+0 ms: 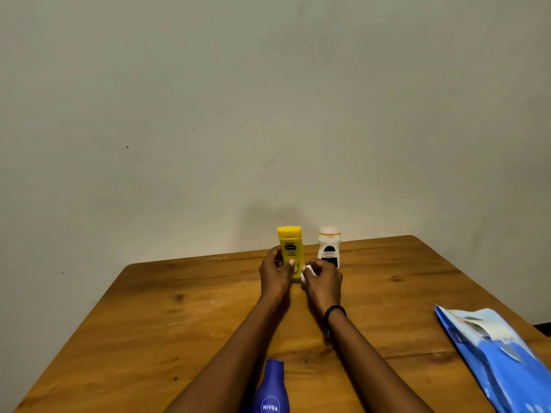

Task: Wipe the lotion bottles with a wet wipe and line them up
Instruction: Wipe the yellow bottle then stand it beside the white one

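Note:
A yellow lotion bottle (290, 248) stands upright near the far edge of the wooden table (167, 323). My left hand (275, 275) grips its lower left side. My right hand (323, 283) holds a crumpled white wet wipe (307, 273) pressed against the bottle's lower right side. A small white bottle (329, 247) with a dark label stands just to the right of it, apart from my hands. A blue Nivea bottle (272, 389) stands at the near edge between my forearms.
A blue wet wipe pack (495, 356) lies at the table's right edge. A plain wall rises directly behind the table's far edge. A black band circles my right wrist.

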